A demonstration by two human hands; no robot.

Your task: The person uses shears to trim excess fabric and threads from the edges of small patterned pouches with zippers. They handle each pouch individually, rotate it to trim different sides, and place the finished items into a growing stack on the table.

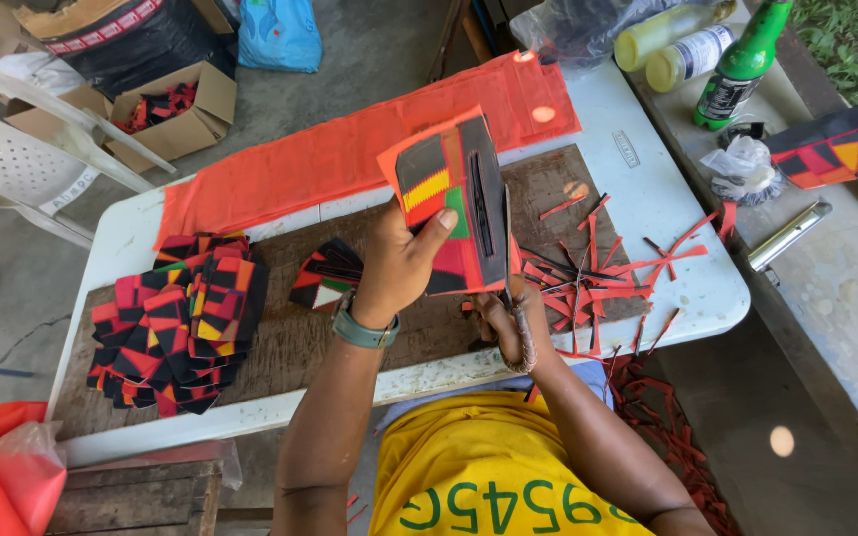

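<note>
- Here, the left hand (399, 263) grips a patchwork piece (449, 199) upright above the worktop (667, 228).
- Just right of it, the right hand (513, 323) is closed on scissors (505, 248), blades running up its right edge.

So the table (647, 199) has a wooden board (280, 347) on it. Stack of patchwork pieces (181, 318) sits on the board's left end, trimmed strips (598, 278) piled on its right end. Long folded cloth (330, 159) lies behind the board. Bottles (687, 45) on the bench to the right, cardboard box (166, 114) on the floor behind-left.
</note>
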